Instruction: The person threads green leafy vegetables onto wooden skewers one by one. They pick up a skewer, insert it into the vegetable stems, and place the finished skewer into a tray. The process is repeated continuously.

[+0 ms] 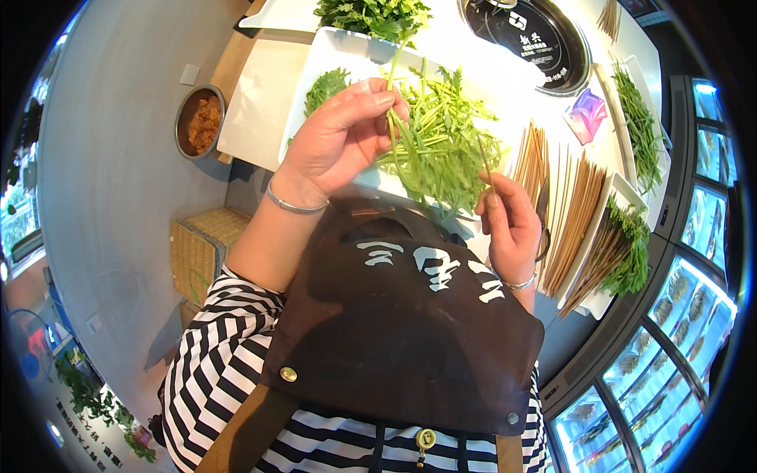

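Observation:
My left hand (346,133) pinches a pale green leafy stem (394,66) between thumb and fingers, above a white tray (303,97). Loose leafy greens with thin stems (443,118) fill much of that tray. Over the tray's right side, my right hand (510,219) holds a thin wooden skewer (486,161) upright between thumb and fingertips. The skewer's tip stands apart from the stem. Just right of this hand lie bundles of bare wooden skewers (571,233). A dark-handled tool (543,236), perhaps scissors, rests among them, partly hidden by the hand.
Skewered greens (630,254) sit in a white tray at the right, with long green vegetables (637,127) beyond. A purple-pink packet (587,115) lies near a round black tabletop inset (523,44). More greens (372,18) are piled behind. A metal bowl (204,121) holds orange-brown food.

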Tool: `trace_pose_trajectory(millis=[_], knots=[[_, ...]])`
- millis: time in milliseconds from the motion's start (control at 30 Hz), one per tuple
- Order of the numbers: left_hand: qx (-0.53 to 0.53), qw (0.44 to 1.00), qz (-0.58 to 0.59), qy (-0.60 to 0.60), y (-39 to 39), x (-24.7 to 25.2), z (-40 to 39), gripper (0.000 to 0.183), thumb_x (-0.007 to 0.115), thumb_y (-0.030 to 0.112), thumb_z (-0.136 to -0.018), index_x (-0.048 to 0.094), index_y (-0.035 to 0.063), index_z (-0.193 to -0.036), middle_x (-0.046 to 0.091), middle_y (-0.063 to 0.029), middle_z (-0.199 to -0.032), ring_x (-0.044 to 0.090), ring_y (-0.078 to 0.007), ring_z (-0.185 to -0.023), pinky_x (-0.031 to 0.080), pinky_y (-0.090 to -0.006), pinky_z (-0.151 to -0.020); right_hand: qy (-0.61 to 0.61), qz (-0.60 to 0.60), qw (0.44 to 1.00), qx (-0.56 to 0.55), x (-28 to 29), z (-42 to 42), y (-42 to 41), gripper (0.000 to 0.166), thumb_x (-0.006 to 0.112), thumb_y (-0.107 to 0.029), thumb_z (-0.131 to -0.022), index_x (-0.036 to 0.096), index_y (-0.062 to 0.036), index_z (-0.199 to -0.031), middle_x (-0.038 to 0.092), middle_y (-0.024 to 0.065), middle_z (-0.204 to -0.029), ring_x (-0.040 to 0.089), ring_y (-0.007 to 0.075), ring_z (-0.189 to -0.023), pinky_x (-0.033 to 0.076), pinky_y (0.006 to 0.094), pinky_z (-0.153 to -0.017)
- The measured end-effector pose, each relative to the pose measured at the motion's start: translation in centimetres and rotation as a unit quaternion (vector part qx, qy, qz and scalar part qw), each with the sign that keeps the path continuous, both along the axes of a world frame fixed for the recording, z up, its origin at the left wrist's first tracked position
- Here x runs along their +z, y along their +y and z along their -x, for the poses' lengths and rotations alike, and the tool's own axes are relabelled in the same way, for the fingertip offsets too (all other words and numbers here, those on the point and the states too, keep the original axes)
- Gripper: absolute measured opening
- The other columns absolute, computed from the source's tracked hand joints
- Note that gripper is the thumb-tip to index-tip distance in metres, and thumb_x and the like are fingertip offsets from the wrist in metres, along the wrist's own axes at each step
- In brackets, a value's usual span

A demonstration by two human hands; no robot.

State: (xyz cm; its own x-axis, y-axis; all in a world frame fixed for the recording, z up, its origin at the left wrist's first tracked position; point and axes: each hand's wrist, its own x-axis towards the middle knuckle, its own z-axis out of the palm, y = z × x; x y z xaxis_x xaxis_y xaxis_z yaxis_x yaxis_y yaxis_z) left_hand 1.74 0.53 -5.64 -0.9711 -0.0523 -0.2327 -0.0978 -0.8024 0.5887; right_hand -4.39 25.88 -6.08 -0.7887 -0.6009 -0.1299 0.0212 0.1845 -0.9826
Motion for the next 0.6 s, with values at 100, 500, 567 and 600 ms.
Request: trace_pose_trajectory(millis=[100, 500, 567, 600], knots=[[-0.016, 0.999, -0.028, 0.019, 0.1, 0.1, 0.0, 0.013, 0.049, 0.014, -0.094, 0.053, 0.0016, -0.095, 0.054, -0.0110, -0.096, 0.055, -0.0151, -0.085, 0.046, -0.0233, -0.067, -0.052, 0.041, 0.998, -0.016, -0.1, 0.0, 0.0, 0.023, 0.050, -0.006, -0.092, 0.057, -0.0006, -0.113, 0.054, -0.0020, -0.076, 0.043, 0.0023, -0.063, 0.033, 0.0163, -0.054], [-0.006, 0.964, 0.264, -0.008, 4.0, 1.1, 0.1, 0.007, 0.058, 0.012, -0.089, 0.057, 0.0047, -0.087, 0.058, -0.0018, -0.091, 0.049, -0.0075, -0.075, 0.041, -0.0218, -0.069, 0.051, 0.028, 0.998, 0.022, 2.8, 0.8, -5.0, 0.014, 0.066, -0.003, -0.080, 0.064, -0.0027, -0.093, 0.059, 0.0025, -0.075, 0.045, 0.0054, -0.052, 0.037, 0.0206, -0.049], [0.002, 0.953, 0.302, -0.002, 4.1, 0.9, 0.2, 0.007, 0.059, 0.011, -0.088, 0.058, 0.0040, -0.087, 0.059, -0.0017, -0.090, 0.049, -0.0078, -0.076, 0.041, -0.0218, -0.069, 0.053, 0.048, 0.997, 0.000, 2.0, 0.7, -5.3, 0.012, 0.065, -0.004, -0.080, 0.064, -0.0031, -0.092, 0.059, 0.0030, -0.075, 0.048, 0.0076, -0.054, 0.040, 0.0216, -0.051], [0.011, 0.946, 0.323, -0.011, 4.2, 0.9, 0.2, 0.007, 0.059, 0.011, -0.088, 0.059, 0.0039, -0.086, 0.059, -0.0019, -0.090, 0.050, -0.0080, -0.076, 0.041, -0.0219, -0.069, 0.058, 0.030, 0.998, 0.018, 2.0, 0.8, -5.1, 0.010, 0.065, -0.003, -0.079, 0.064, -0.0034, -0.090, 0.060, 0.0046, -0.076, 0.052, 0.0102, -0.057, 0.042, 0.0226, -0.052]])
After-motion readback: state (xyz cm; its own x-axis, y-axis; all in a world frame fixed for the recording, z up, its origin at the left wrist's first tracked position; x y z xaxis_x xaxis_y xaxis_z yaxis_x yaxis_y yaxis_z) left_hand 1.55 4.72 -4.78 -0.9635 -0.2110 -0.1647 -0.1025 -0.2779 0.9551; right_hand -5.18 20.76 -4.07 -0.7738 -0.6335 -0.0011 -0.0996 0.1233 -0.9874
